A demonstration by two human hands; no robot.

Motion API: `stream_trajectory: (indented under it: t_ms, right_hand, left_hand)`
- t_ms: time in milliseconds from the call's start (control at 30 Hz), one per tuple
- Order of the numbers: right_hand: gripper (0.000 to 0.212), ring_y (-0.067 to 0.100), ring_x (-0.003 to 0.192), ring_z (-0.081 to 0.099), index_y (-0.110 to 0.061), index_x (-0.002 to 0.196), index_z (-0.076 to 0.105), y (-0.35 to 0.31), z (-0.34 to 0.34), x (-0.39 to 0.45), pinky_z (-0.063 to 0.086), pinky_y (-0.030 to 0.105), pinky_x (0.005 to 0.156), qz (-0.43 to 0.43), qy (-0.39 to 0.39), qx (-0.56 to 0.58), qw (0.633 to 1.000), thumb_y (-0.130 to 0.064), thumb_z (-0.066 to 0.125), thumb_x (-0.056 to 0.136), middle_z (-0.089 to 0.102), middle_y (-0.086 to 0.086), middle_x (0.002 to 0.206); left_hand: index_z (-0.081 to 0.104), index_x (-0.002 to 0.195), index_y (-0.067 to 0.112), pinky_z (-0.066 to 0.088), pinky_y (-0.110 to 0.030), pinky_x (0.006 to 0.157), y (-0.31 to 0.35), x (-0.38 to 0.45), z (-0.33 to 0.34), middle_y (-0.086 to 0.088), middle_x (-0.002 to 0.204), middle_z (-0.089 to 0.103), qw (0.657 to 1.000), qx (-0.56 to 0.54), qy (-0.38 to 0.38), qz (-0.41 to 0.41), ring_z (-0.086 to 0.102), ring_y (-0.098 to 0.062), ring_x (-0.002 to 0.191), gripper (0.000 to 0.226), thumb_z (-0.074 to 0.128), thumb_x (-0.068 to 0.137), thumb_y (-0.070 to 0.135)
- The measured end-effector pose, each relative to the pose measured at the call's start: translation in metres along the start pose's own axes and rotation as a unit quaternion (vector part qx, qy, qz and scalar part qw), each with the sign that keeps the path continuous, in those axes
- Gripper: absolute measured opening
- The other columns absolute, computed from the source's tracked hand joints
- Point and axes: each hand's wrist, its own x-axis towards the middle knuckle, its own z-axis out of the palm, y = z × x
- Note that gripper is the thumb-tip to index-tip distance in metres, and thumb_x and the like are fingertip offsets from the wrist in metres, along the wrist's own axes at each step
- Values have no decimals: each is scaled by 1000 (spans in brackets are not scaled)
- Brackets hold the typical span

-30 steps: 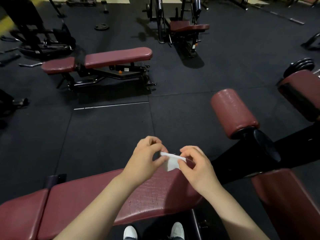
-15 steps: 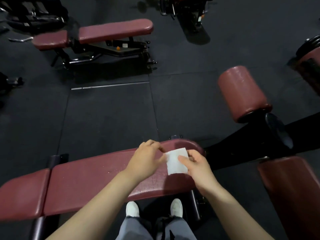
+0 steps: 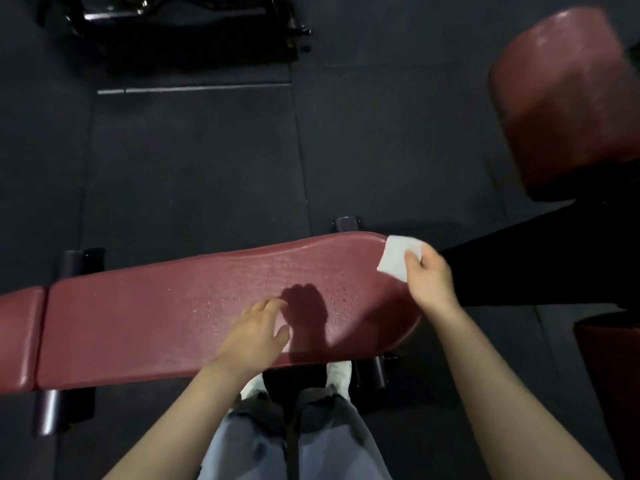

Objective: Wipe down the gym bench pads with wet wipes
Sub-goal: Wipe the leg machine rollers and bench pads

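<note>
The long red pad point(image 3: 194, 306) lies across the middle of the view, and it is the counter here. Its skin looks bumpy and has small shiny wet spots near the middle. A short red pad point(image 3: 17, 337) sits just beside its left end, with a thin gap between the two.

The right hand point(image 3: 429, 282) is at the far right corner of the counter. Its grip pinches a white wipe point(image 3: 398, 258) between thumb and fingers. The wipe is folded into a small square and lies on the rounded right end of the pad, partly over the edge.

The left hand point(image 3: 256, 334) is near the front edge of the counter, about in the middle. Its grip is spread and loose, and it holds nothing. I cannot tell if the fingers touch the pad or hang just above it. The hand throws a dark shadow on the pad to its right.

Under the front edge are two white shoes point(image 3: 339, 375) and grey-blue pants point(image 3: 294, 441). Black legs point(image 3: 62, 407) of the frame stick out below the pad at the left and the right.

A big red roll pad point(image 3: 568, 98) is at the top right, well apart from the counter. A black frame point(image 3: 180, 26) of another machine is at the top left. The floor point(image 3: 194, 168) is dark mats with seams.

No words or labels can be read on anything.
</note>
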Motion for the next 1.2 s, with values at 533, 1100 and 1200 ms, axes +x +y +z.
stream_trajectory:
  t_ms: [533, 1100, 1200]
  right_hand:
    - [46, 31, 141, 34, 2, 138, 47, 11, 109, 27, 12, 35, 121, -122, 162, -216, 955, 2, 43, 93, 44, 19, 146]
    - [51, 21, 139, 36, -12, 140, 50, -95, 342, -47, 20, 29, 119, -495, -271, -296, 771, 3, 51, 91, 45, 4, 148]
    - [44, 22, 128, 49, -18, 136, 55, -75, 284, -16, 31, 28, 110, -506, -253, -273, 778, -6, 53, 94, 55, 0, 140]
  left_hand:
    - [39, 149, 20, 42, -36, 107, -87, -14, 41, -3, 149, 47, 989, -123, 35, -72, 54, -25, 127, 56, 57, 96, 17]
    - [36, 151, 24, 31, -31, 115, -180, -59, 27, 6, 158, 35, 974, -151, 69, -156, 35, -12, 143, 57, 54, 97, 21]
    - [35, 151, 26, 38, -28, 105, -173, -60, 31, 8, 157, 35, 974, -160, 56, -153, 52, -10, 127, 58, 54, 97, 23]
